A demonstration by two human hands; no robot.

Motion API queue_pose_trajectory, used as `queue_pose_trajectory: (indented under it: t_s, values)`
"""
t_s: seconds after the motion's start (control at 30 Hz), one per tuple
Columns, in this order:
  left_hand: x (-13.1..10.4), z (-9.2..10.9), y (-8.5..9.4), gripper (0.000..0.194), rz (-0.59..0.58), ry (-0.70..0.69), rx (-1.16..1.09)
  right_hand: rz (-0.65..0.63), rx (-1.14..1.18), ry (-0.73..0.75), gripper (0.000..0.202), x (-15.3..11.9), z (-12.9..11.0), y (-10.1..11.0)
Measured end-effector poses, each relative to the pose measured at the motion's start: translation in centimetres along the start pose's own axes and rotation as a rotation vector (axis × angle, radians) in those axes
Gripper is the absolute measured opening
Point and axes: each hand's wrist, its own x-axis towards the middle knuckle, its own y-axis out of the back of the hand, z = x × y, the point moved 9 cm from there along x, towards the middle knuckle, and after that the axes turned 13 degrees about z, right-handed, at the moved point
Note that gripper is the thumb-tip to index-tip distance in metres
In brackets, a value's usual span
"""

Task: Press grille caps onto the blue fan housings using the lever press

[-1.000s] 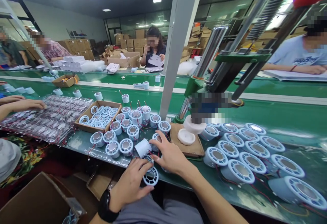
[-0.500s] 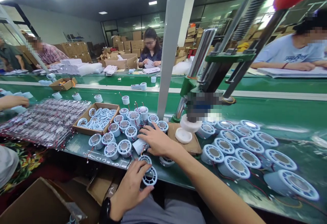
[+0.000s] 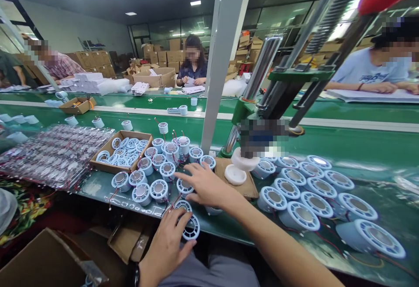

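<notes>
My left hand (image 3: 168, 240), low at the table's front edge, has its thumb and fingers around a light blue slotted ring (image 3: 196, 228). A second slotted ring (image 3: 182, 205) shows just beyond its fingertips. Beside a light blue round housing with a grey disc top (image 3: 183, 186), my right hand (image 3: 207, 184) is open, fingers spread, the thumb side close to that housing. The housing stands upright. Another housing (image 3: 213, 211) is partly hidden under my right wrist. Several similar housings (image 3: 159, 189) with thin red wires stand to the left of my right hand.
A press (image 3: 275, 86) with a red-knobbed lever rises behind a white round fixture (image 3: 235, 175) on cardboard. Several capped housings (image 3: 299, 215) stand right. A cardboard box of rings (image 3: 94, 163) and wired parts in plastic (image 3: 55, 156) lie left. A grey post (image 3: 212, 69) stands midway.
The housing by my right hand was lying tilted on its side and now stands upright. My right hand's fingers have come away from it. The co-worker's hand at the far left has left the view.
</notes>
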Motion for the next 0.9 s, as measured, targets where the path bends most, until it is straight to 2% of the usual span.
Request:
queue_pose_trajectory:
  t_s: [0.07, 0.13, 0.2, 0.27, 0.43, 0.6, 0.77, 0.9]
  values:
    - [0.0, 0.0, 0.0, 0.059, 0.01, -0.005, -0.002, 0.064, -0.048, -0.265, 0.077, -2.3, 1.4, 0.4]
    - [0.0, 0.0, -0.1, 0.06, 0.015, -0.007, -0.005, 0.075, -0.101, -0.5, 0.082, -4.9, 2.3, -0.1]
    - [-0.1, -0.1, -0.2, 0.061, 0.017, -0.006, -0.011, 0.065, -0.11, -0.606, 0.082, -6.3, 2.2, -1.3]
    - [-0.2, -0.1, -0.2, 0.059, 0.02, -0.004, -0.019, 0.079, -0.093, -0.634, 0.081, -6.2, 1.9, -2.3]
    - [-0.2, 0.0, -0.2, 0.053, 0.039, -0.014, 0.001, 0.097, -0.035, -0.62, 0.092, -3.3, 1.8, -3.0]
    - [-0.1, 0.0, -0.1, 0.052, 0.076, -0.031, 0.01, 0.076, -0.016, -0.583, 0.075, -1.6, 1.4, -2.8]
    - [-0.4, 0.0, 0.1, 0.049, 0.098, -0.056, 0.029, 0.099, 0.041, -0.523, 0.066, -2.0, 1.3, -2.7]
    - [-0.5, -0.1, -0.3, 0.047, 0.116, -0.082, 0.061, 0.23, 0.114, -0.548, 0.072, -3.8, 1.9, -1.6]
